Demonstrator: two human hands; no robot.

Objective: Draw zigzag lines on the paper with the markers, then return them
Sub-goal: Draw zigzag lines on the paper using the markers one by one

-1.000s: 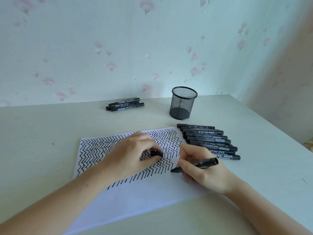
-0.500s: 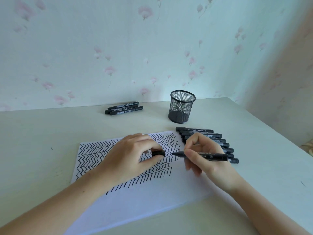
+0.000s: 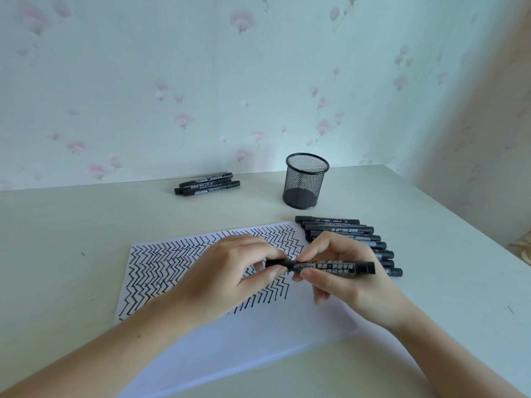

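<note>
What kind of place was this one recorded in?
Probably a room in a home, at a desk: floral wallpaper behind a pale table set into a corner, with a mesh pen holder and paper on it.

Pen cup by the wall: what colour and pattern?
Black wire mesh, see-through, standing upright: the pen cup shows best in the head view.

Soft, even daylight, cool blue-green cast overall. Warmer pinkish tone on wall right of mesh cup (image 3: 307, 180). Brightest patch on wall just behind cup. Shadows faint: weak soft shade under hands on paper (image 3: 230, 340) in front of cup, dark base inside cup. No hard glare; slight sheen on marker row (image 3: 344, 229) right of cup's front. Wide-angle bending: table edge (image 3: 86, 188) left of cup curves, forearms stretched near bottom corners. Wallpaper flowers soft, slightly blurred.
</note>
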